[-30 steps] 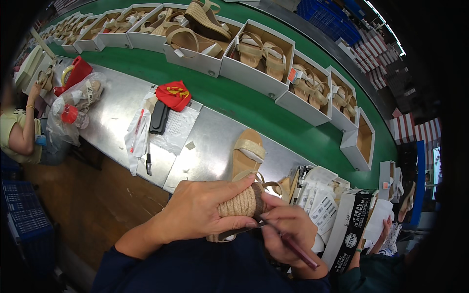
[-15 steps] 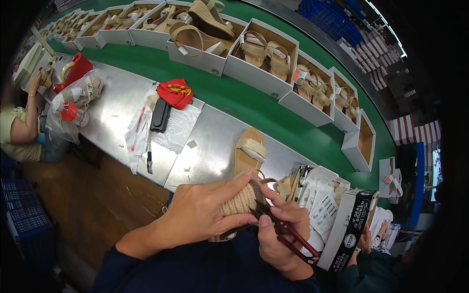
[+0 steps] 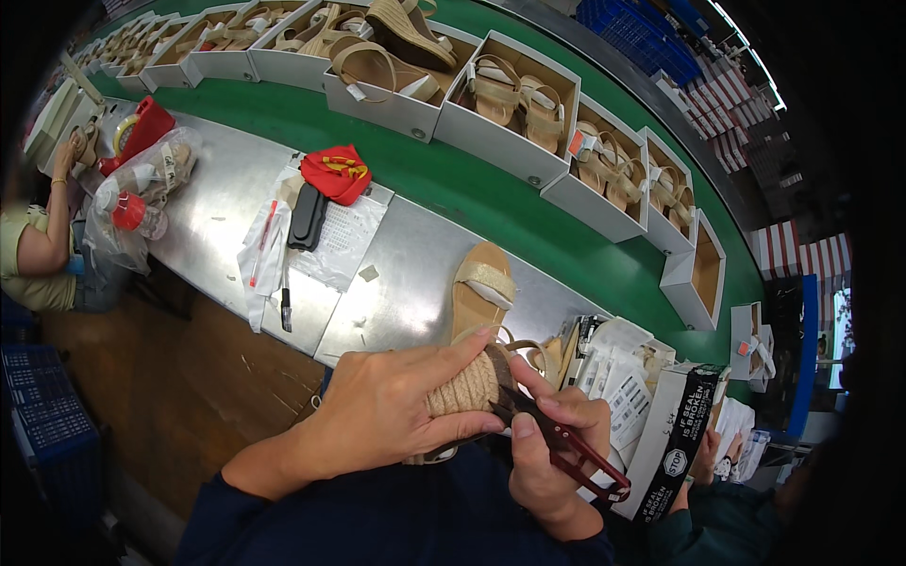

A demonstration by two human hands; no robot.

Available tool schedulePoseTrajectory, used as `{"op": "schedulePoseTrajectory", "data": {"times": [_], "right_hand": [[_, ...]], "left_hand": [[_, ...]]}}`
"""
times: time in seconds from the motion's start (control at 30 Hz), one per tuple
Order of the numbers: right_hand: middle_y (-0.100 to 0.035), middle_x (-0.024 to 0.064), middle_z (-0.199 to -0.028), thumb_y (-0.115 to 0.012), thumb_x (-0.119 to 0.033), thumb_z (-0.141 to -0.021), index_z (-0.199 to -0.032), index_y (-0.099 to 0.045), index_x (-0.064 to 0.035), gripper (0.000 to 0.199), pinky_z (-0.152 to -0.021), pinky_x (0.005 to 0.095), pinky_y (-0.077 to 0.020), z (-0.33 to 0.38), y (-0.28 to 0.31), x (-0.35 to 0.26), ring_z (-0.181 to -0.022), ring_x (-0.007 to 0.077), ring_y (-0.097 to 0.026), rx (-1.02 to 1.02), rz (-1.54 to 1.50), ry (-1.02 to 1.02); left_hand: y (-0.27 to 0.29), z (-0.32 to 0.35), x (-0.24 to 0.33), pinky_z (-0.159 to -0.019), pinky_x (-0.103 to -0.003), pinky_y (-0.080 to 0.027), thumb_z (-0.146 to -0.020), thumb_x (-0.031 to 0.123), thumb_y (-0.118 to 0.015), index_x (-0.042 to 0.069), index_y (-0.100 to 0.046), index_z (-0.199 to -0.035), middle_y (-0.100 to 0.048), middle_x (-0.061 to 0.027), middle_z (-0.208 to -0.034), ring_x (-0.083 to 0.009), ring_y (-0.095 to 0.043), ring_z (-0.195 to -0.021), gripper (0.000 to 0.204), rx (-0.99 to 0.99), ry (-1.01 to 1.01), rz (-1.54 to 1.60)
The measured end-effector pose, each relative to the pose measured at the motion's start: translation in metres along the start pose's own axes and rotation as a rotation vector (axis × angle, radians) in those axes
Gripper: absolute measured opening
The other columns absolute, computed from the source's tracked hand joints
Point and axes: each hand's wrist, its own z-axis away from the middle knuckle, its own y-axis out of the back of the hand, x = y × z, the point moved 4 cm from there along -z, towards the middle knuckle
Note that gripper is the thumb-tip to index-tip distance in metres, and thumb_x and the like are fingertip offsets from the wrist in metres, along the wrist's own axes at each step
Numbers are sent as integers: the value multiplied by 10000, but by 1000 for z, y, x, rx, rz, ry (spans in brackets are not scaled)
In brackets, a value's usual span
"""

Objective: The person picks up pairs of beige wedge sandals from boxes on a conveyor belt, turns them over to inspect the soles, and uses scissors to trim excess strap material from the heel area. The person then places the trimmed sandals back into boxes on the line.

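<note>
My left hand (image 3: pixel 373 401) is wrapped round a wedge sandal (image 3: pixel 462 389) with a rope-covered heel, held above the front edge of the metal table. In my right hand (image 3: pixel 557 462) is a pair of dark red thread snips (image 3: pixel 580 455). The dark blades lie at the rope wrap beside the sole, close to my left thumb; whether they touch a thread is too small to tell. Part of the held sandal is hidden by my fingers. A second sandal (image 3: pixel 479 307) with a glittery strap lies on the table just beyond my hands.
White boxes of sandals (image 3: pixel 510 141) line the green belt (image 3: pixel 415 179) beyond the metal table (image 3: pixel 387 302). Red cloth, a black case and pens lie left of centre. A white box (image 3: pixel 651 434) with black tape stands close on my right. Co-workers sit on both sides.
My right hand and the snips have shifted slightly right, and the handles have turned a little. The left hand keeps its hold on the wedge sandal.
</note>
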Motion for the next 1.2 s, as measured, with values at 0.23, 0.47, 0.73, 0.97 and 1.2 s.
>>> {"op": "schedulePoseTrajectory", "data": {"times": [0.23, 0.47, 0.73, 0.97, 1.2], "right_hand": [[-569, 139, -954, -690, 44, -836, -1074, -481, -14, 323, -944, 403, -523, -1, 1, -2, -1162, 379, -616, -4, 41, 0], [-614, 142, -851, -718, 24, -824, -1023, -491, 7, 302, -881, 389, -552, -2, -5, 1, -1099, 399, -648, -3, 172, 86], [-599, 153, -896, -713, 53, -816, -1041, -484, 1, 326, -910, 389, -547, -2, -2, -1, -1128, 377, -637, 28, 92, 35], [-606, 142, -804, -721, 45, -805, -994, -502, -8, 295, -888, 399, -554, -3, -1, -1, -1097, 393, -649, 116, -45, 1], [-621, 158, -824, -727, 40, -805, -1009, -500, 5, 308, -868, 381, -558, 4, 0, 1, -1097, 394, -650, 41, 118, 31]], "left_hand": [[2, -2, -1, -726, -339, -565, -715, 393, -838, 37, -577, -1327, -707, -169, -1034, -309, -712, -858, 754, -11, -3, 8], [-1, -2, -6, -700, -342, -562, -732, 410, -818, 54, -563, -1346, -711, -145, -998, -300, -708, -825, 754, -31, -19, -23], [0, -2, -3, -666, -348, -556, -739, 431, -810, 88, -558, -1360, -711, -123, -949, -296, -702, -777, 753, -30, -32, -36], [-1, -2, -5, -661, -350, -554, -740, 429, -810, 85, -560, -1356, -708, -121, -935, -302, -697, -770, 747, -41, -44, -31], [-6, -5, -11, -529, -371, -499, -805, 533, -711, 57, -568, -1327, -675, -81, -771, -284, -658, -623, 721, 18, -138, -10]]}}
